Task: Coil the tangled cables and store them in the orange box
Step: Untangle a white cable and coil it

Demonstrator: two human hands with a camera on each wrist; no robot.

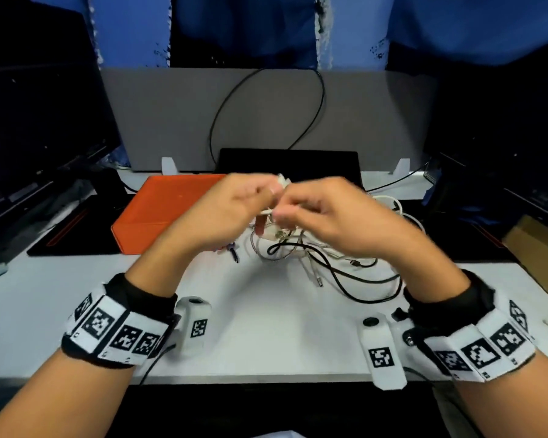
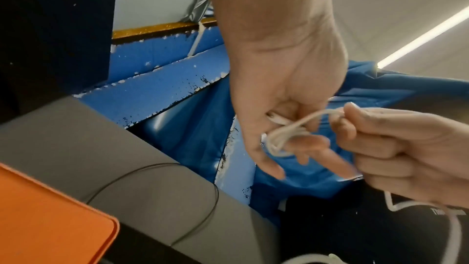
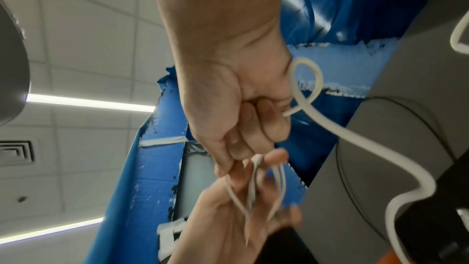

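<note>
Both hands are raised above the white desk, meeting over the tangled cables (image 1: pixel 323 257). My left hand (image 1: pixel 234 203) holds a small bundle of thin white cable loops (image 2: pixel 281 140) between its curled fingers. My right hand (image 1: pixel 317 213) pinches a strand of the same white cable (image 2: pixel 330 112) at its fingertips, and a thicker white cable (image 3: pixel 355 142) trails from its fist down to the desk. The orange box (image 1: pixel 168 210) lies flat behind my left hand. Black, white and braided cables lie loose below the hands.
A black monitor base (image 1: pixel 288 165) stands behind the hands, before a grey partition (image 1: pixel 171 121) with a black wire loop. Black mats (image 1: pixel 76 229) flank the desk on both sides. A cardboard box (image 1: pixel 538 245) sits at the right edge.
</note>
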